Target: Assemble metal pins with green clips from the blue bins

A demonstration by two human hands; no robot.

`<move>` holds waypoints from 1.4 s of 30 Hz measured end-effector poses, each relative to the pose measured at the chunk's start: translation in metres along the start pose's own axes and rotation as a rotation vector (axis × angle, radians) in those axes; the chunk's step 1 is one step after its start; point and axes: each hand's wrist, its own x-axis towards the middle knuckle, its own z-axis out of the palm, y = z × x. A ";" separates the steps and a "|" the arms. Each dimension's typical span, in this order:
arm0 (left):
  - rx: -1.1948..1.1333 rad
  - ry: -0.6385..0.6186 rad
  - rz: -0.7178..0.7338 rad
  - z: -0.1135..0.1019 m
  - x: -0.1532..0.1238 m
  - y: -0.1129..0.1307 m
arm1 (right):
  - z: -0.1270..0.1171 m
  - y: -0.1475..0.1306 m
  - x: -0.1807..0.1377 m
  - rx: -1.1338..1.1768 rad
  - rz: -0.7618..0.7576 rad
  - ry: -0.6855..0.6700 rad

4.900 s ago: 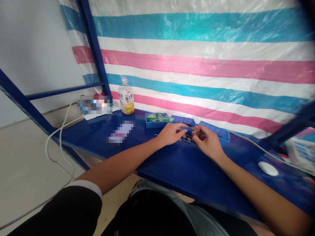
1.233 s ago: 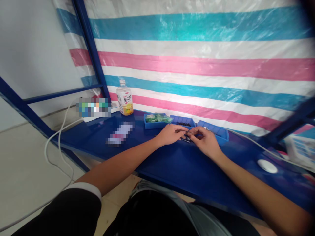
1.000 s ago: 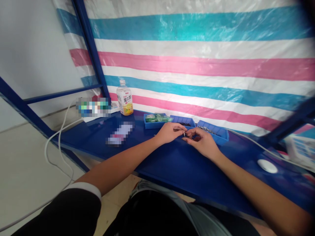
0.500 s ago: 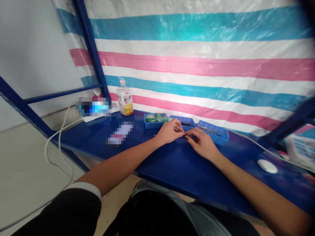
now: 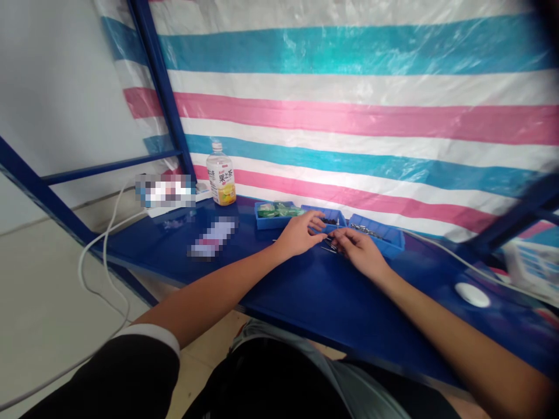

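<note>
My left hand [image 5: 302,234] hovers over the table in front of the middle blue bin [image 5: 305,213], its fingers apart with nothing seen in them. Close to its right, my right hand [image 5: 358,249] has thumb and fingers pinched together; what they hold is too small to name. A thin silvery sliver shows just above those fingertips. Thin metal pieces [image 5: 328,249] lie on the table under the hands. Small dark parts [image 5: 331,221] fill the middle bin. The right blue bin [image 5: 395,243] holds shiny metal parts [image 5: 365,230], and green packets [image 5: 279,210] lie in the left blue bin [image 5: 273,223].
A drink bottle [image 5: 222,177] stands at the back left of the blue table [image 5: 323,297]. Nearer lies a blurred-out flat object [image 5: 213,237]. A white oval object [image 5: 473,295] and a white cable [image 5: 454,251] are at the right. Striped plastic sheeting [image 5: 349,122] hangs behind.
The fingertips of my two hands, together before, have come apart. My left fingers have spread, while my right hand keeps its pinch in nearly the same place.
</note>
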 end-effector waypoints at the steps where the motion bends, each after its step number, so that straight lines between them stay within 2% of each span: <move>1: 0.067 -0.001 0.002 0.000 0.000 -0.002 | -0.002 0.001 0.001 0.072 0.045 0.037; 6: 0.310 -0.044 0.073 -0.008 0.000 -0.001 | -0.013 0.000 0.005 0.341 0.254 0.297; 9: 0.495 -0.111 0.201 -0.024 0.003 0.008 | -0.020 -0.001 0.004 0.325 0.313 0.291; 11: 0.571 -0.143 0.243 -0.040 0.005 0.016 | -0.022 -0.002 0.002 0.173 0.240 0.253; 16: 0.641 -0.199 0.198 -0.078 0.010 0.023 | -0.018 -0.005 -0.003 -0.450 -0.167 0.113; 19: 0.651 -0.370 0.119 -0.087 0.010 0.017 | -0.011 -0.002 -0.004 -0.519 -0.241 -0.005; 21: 0.700 -0.436 0.099 -0.087 0.009 0.012 | -0.007 0.001 -0.004 -0.522 -0.254 -0.027; 26: 0.798 -0.458 0.093 -0.082 0.006 0.007 | -0.007 0.007 -0.002 -0.547 -0.252 -0.022; 36: 0.723 -0.516 0.059 -0.074 0.000 0.014 | -0.005 0.014 -0.003 -0.595 -0.309 -0.105; 42: 0.624 -0.490 0.135 -0.062 -0.003 0.015 | 0.005 0.008 -0.003 -0.546 -0.358 -0.117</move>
